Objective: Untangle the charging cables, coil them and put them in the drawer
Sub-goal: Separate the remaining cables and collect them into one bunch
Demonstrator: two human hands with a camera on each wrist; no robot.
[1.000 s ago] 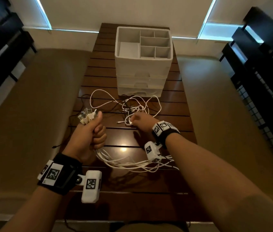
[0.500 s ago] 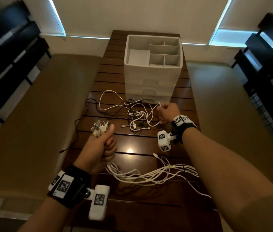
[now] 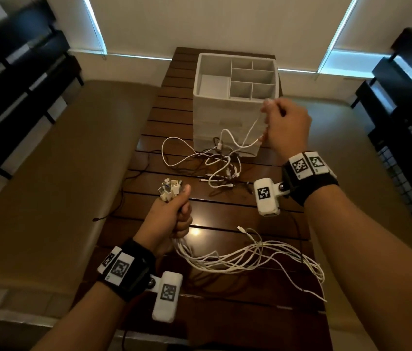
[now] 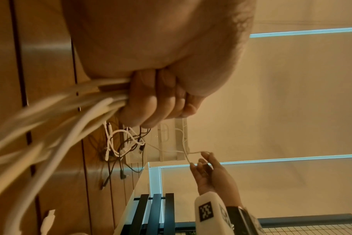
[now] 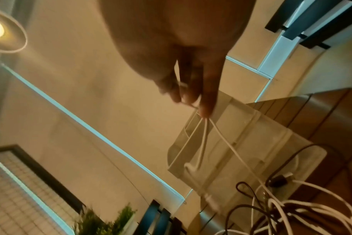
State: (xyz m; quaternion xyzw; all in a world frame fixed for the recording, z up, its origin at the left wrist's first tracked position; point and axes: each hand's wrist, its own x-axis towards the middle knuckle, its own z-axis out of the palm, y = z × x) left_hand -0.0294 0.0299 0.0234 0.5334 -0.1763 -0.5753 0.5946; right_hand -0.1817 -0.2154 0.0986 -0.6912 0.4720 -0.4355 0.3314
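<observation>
My left hand (image 3: 174,214) grips a bundle of white cables (image 3: 245,257) in a fist, their plugs (image 3: 170,190) sticking up above the thumb and the loose ends trailing right across the table. In the left wrist view the fingers (image 4: 151,101) wrap the white cables (image 4: 56,114). My right hand (image 3: 283,125) is raised in front of the white drawer unit (image 3: 227,117) and pinches one white cable (image 3: 250,133), pulled up from the tangle of white and black cables (image 3: 222,165). The right wrist view shows the fingertips (image 5: 205,109) pinching that cable (image 5: 227,143).
The drawer unit's top tray (image 3: 235,77) has several open compartments; its drawers look closed. A dark slatted wooden table (image 3: 174,117) carries everything. Beige benches (image 3: 60,173) flank it, dark chairs (image 3: 407,102) stand to the right. A thin black cable (image 3: 114,211) hangs off the table's left edge.
My right hand rose from the tangle on the table up to the drawer unit's front, lifting one white cable with it. My left hand kept its grip on the bundle.
</observation>
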